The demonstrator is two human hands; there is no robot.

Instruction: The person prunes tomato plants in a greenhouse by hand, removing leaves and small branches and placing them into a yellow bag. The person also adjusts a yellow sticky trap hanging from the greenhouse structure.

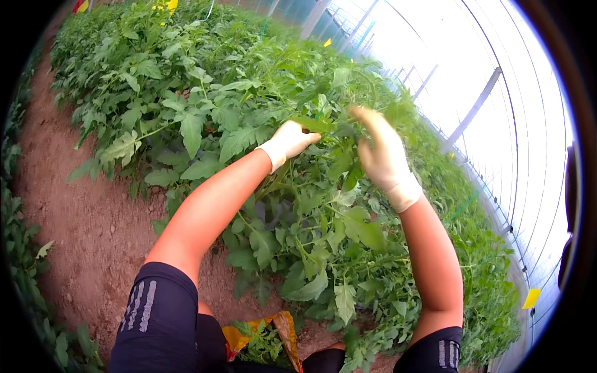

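Note:
Tomato plants with broad toothed leaves fill the space before me. My left hand, in a pale thin glove, is closed on the upper part of one plant. Leaves partly hide its fingertips, so the exact stem in its grip is unclear. To the right, my gloved right hand is raised among the leaves, blurred by motion. Its thumb and fingers are apart, and no held thing shows between them. A thin green twine runs up between the two hands.
By my legs, a yellow and red sack holds picked green shoots. Bare soil forms a path at left, with another plant row beyond. Posts and clear sheeting rise at right. A yellow card hangs near the wall.

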